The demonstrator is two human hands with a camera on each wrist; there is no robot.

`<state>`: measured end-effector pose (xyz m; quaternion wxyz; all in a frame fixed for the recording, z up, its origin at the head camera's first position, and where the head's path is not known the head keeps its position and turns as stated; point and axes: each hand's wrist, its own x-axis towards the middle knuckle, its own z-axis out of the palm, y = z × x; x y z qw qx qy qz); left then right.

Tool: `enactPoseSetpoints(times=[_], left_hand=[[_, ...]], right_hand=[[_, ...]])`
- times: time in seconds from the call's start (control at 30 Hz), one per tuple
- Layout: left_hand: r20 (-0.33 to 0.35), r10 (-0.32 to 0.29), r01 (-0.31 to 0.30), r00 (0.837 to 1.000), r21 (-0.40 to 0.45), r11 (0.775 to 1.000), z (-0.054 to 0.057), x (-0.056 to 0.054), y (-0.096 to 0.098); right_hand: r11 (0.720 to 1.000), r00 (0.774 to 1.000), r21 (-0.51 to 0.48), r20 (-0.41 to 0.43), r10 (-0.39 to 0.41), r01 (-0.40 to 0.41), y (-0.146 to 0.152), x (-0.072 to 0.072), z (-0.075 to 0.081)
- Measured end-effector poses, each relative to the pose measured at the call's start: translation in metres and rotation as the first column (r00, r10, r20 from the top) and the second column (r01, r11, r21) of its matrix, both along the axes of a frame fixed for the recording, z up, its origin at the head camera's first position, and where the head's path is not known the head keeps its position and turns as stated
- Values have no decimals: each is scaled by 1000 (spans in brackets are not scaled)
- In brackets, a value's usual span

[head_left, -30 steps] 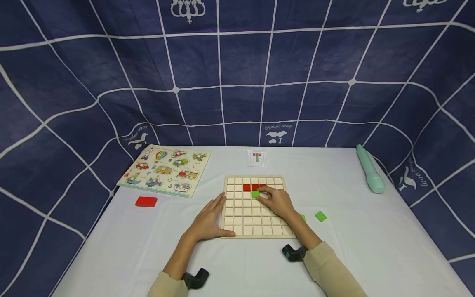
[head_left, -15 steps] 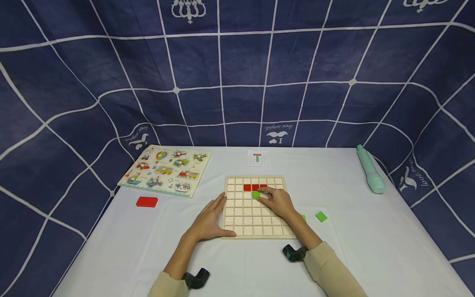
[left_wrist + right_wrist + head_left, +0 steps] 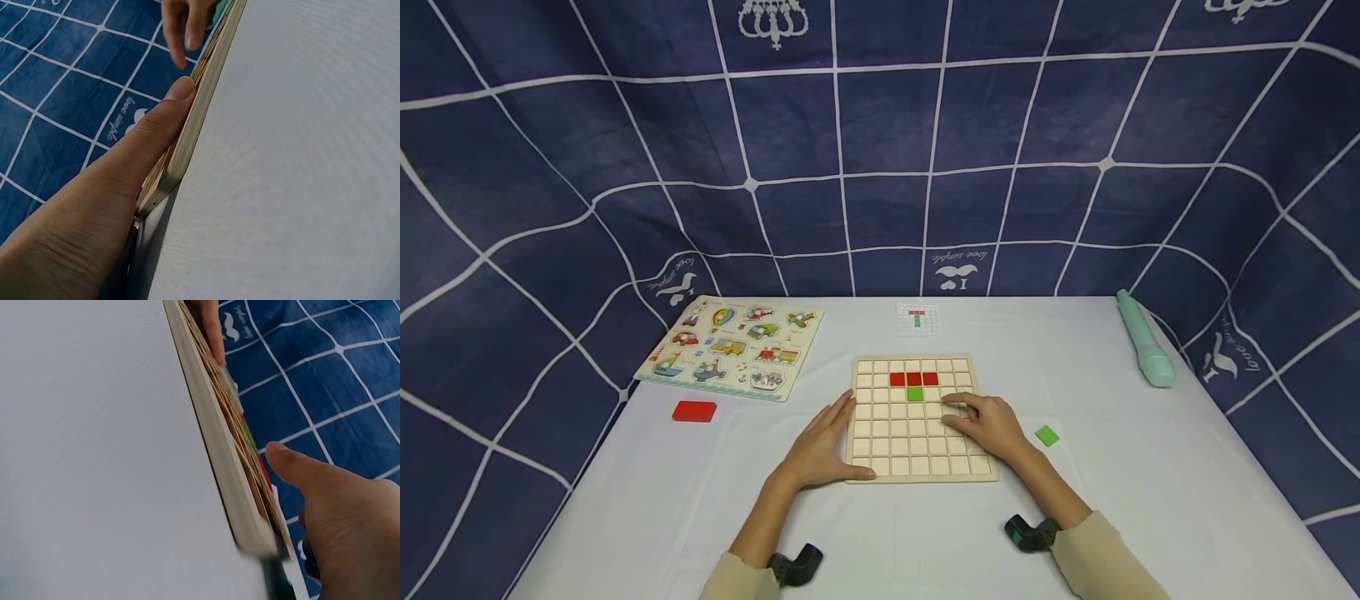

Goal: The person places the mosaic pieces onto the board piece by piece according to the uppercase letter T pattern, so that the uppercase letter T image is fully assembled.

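Observation:
A wooden grid board (image 3: 898, 446) lies in front of me. Three red square tiles (image 3: 913, 379) form a row in its upper part, and a green square tile (image 3: 914, 393) sits in the cell under the middle one. My left hand (image 3: 820, 446) rests at the board's left side, fingers along the edge and thumb on the near left corner; the left wrist view shows that thumb on the rim (image 3: 187, 134). Over the board's right part hovers my right hand (image 3: 988, 423), thumb and forefinger apart with nothing between them. A loose green tile (image 3: 1047, 436) lies beside my right forearm.
Behind the board lies a small printed pattern card (image 3: 917, 321). A picture puzzle board (image 3: 737, 346) is at the far left, with a red block (image 3: 694, 411) in front of it. A mint-green microphone-shaped object (image 3: 1146, 342) lies at the far right against the curtain.
My right hand has let go of the green tile and moved right and towards me. That tile stays in its cell. My left hand has kept its place on the board.

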<state>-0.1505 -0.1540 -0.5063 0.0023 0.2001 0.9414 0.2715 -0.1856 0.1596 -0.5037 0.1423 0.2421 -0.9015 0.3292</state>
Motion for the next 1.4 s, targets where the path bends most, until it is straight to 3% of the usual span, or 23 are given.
enactPoseSetpoints(times=[0.3, 0.53, 1.1, 1.4], left_hand=[[-2, -1, 1, 1000, -8, 1000, 0, 0, 0], [-1, 0, 0, 1000, -11, 1000, -2, -1, 0], [9, -3, 3, 1000, -26, 1000, 1, -1, 0], [-5, -14, 14, 1000, -36, 999, 1, -1, -1]], right_hand=[[1000, 1000, -3, -20, -23, 23, 61, 29, -7], [999, 999, 26, -10, -42, 42, 89, 42, -7], [997, 997, 58, 48, -55, 52, 96, 44, -6], [994, 999, 101, 39, -35, 31, 95, 45, -7]])
